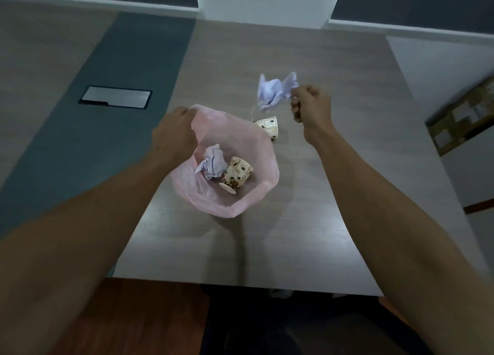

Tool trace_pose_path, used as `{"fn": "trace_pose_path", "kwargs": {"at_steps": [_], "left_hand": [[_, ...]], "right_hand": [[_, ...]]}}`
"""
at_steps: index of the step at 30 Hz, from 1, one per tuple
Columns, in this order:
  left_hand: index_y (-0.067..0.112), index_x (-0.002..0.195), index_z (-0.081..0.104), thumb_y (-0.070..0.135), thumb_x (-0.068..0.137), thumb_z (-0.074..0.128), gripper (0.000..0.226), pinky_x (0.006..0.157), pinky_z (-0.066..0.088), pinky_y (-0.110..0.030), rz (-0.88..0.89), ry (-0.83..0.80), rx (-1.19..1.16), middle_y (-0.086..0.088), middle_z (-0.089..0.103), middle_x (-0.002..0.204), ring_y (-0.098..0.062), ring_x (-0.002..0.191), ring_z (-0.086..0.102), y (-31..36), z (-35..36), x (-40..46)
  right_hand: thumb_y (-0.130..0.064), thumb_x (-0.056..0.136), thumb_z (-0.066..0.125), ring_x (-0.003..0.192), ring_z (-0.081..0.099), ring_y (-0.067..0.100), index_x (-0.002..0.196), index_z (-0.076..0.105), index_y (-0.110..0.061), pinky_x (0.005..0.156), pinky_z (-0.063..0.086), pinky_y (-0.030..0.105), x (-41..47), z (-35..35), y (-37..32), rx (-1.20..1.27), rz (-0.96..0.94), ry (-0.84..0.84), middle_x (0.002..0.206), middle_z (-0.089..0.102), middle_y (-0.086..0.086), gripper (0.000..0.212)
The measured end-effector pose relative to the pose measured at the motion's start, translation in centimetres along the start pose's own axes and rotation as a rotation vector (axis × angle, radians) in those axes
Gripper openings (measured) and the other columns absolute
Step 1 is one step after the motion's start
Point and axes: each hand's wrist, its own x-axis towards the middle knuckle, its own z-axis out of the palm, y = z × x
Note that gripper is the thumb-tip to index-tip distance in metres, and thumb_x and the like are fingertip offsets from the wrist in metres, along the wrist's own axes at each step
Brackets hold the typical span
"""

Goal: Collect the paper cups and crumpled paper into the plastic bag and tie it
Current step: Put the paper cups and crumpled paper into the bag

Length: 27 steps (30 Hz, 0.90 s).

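Plastic bag [235, 194], pink and see-through, sits about mid-bench [267, 248], a bit toward the near edge, with its mouth gaping upward. Around it the bench is a grey wood-grain slab with a darker strip down its left side, where a metal cable hatch [115, 97] is set flush.

The left hand [173, 133] is curled round the bag's far-left rim, holding the mouth up and open. The right hand [311, 105] is closed in a pinch on a wad of crumpled paper [275, 90], held up in the air, off the bench, toward the far side.

So here's what the next move hangs on, I'd say: the bag mouth lies down, left and nearer the person from that held wad, and the right hand is the one carrying it, so it just has to swing inward over the rim and let go.

Already inside the bag: another paper wad [212, 162] and a dotted paper cup [238, 174] lying on its side. One more dotted cup [268, 127] is still out on the bench, tipped over, touching or just beside the bag's far-right rim, below the held wad.

Can't read any brand or writing on the cups, just dark dots.
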Motion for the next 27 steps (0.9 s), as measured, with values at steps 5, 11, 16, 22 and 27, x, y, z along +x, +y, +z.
{"fn": "trace_pose_path", "kwargs": {"at_steps": [5,11,16,22,27], "left_hand": [[0.019,0.151,0.043,-0.001,0.09,0.047,0.065,0.106,0.045,-0.048,0.012,-0.033,-0.072,-0.004,0.046,0.152,-0.031,0.132,0.049,-0.6,-0.3,0.2],[0.02,0.152,0.042,0.002,0.09,0.048,0.065,0.109,0.043,-0.047,0.021,-0.053,-0.081,-0.003,0.044,0.154,-0.03,0.135,0.047,-2.1,0.1,0.0],[0.018,0.148,0.046,0.017,0.093,0.05,0.055,0.101,0.048,-0.05,0.027,-0.013,-0.037,-0.005,0.05,0.148,-0.032,0.127,0.054,-3.1,0.4,-0.8],[0.018,0.143,0.051,0.016,0.094,0.05,0.049,0.092,0.052,-0.052,0.054,0.066,-0.032,-0.005,0.055,0.141,-0.035,0.116,0.059,-4.1,1.8,-1.0],[0.017,0.144,0.05,0.007,0.092,0.048,0.053,0.096,0.051,-0.052,0.042,0.077,-0.066,-0.005,0.054,0.142,-0.035,0.118,0.059,-4.8,2.2,-0.9]], "right_hand": [[-0.008,0.086,0.065,0.047,0.043,0.014,0.072,0.067,-0.012,0.046,0.029,0.023,-3.9,3.5,3.0,-0.234,0.101,-0.388,0.06,0.056,0.006,0.014],[-0.02,0.087,0.068,0.056,0.064,0.013,0.104,0.072,-0.012,0.052,0.051,0.028,-7.0,6.4,5.9,-0.623,0.062,-0.584,0.083,0.072,0.003,0.019],[-0.033,0.094,0.053,0.073,0.059,0.019,0.083,0.064,-0.015,0.067,0.047,0.033,-3.4,5.9,6.9,-0.529,-0.104,0.192,0.079,0.066,-0.001,0.023],[-0.027,0.079,0.064,0.082,0.062,0.03,0.113,0.064,-0.005,0.077,0.061,0.041,1.7,4.2,12.6,-0.594,0.5,0.183,0.12,0.054,0.005,0.041],[-0.021,0.071,0.069,0.1,0.072,0.031,0.11,0.072,-0.003,0.079,0.057,0.037,1.6,3.1,15.3,-0.519,0.451,0.17,0.11,0.074,0.016,0.043]]}}
